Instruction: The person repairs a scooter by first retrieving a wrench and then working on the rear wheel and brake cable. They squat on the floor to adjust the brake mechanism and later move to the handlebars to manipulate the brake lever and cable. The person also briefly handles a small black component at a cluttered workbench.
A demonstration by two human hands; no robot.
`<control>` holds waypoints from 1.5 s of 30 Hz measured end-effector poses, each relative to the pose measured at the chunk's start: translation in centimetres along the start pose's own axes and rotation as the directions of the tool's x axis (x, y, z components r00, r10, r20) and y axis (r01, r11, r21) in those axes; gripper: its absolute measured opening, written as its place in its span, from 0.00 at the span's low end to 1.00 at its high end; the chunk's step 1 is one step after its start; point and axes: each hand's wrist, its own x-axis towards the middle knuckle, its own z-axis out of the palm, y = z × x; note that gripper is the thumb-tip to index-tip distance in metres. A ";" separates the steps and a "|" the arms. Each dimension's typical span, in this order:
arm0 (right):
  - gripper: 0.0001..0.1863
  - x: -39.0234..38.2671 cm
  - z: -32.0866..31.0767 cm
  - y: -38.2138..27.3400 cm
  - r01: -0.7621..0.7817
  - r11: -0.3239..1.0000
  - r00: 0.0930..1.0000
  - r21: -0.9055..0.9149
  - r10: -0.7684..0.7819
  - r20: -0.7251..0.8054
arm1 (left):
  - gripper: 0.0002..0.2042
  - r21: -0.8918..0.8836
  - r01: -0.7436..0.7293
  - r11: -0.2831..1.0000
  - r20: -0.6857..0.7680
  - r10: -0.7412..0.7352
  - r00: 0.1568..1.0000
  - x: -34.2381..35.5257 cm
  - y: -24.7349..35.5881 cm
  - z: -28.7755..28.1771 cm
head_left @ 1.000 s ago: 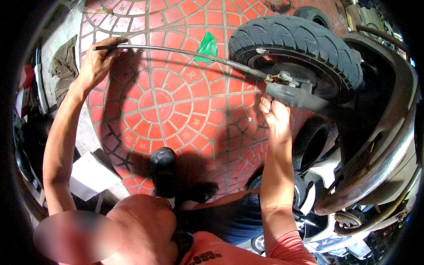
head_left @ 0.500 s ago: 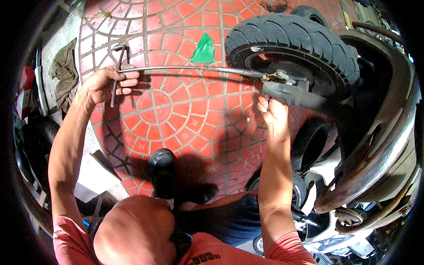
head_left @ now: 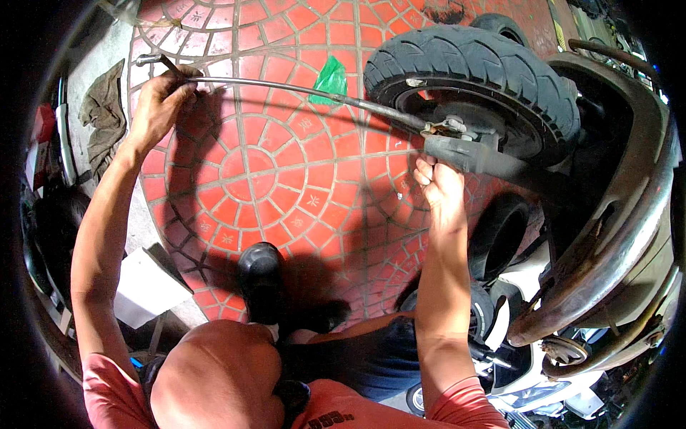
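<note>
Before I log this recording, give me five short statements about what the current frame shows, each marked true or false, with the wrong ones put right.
1. The left hand grips the handle end of the metal rod. True.
2. The green scrap lies to the right of the large tire. False: it lies to its left.
3. The right hand is at the end of the dark swingarm. True.
4. The dull brown cloth lies between the two hands. False: it lies to the left of the left hand, on the grey strip beside the red tiles.
5. The metal rod's far end is well away from the wheel. False: it reaches the fitting beside the wheel's centre.
</note>
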 end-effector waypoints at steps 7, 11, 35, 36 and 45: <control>0.10 0.2 -0.5 -0.3 -0.009 0.999 0.999 -0.041 0.011 0.031 | 0.20 -0.679 0.373 0.632 0.206 -0.324 0.923 -0.4 0.9 -0.8; 0.10 0.0 -0.5 -0.1 -0.003 1.000 0.999 -0.009 0.004 0.043 | 0.20 -0.778 0.380 0.500 0.287 -0.256 0.923 -1.3 2.0 -1.4; 0.07 0.2 -0.4 -0.6 -0.036 0.999 0.996 -0.032 0.039 0.081 | 0.21 -0.651 0.523 0.551 0.560 -0.118 0.820 -1.3 1.2 1.5; 0.07 0.2 -0.4 -0.7 -0.035 0.998 0.996 -0.047 0.039 0.083 | 0.18 -0.599 0.530 0.601 0.577 -0.135 0.805 -0.9 0.7 1.6; 0.09 0.7 -1.5 -0.4 -0.094 0.994 0.991 0.051 0.088 0.104 | 0.14 0.732 -0.371 0.572 0.054 0.494 0.868 1.4 5.6 -1.2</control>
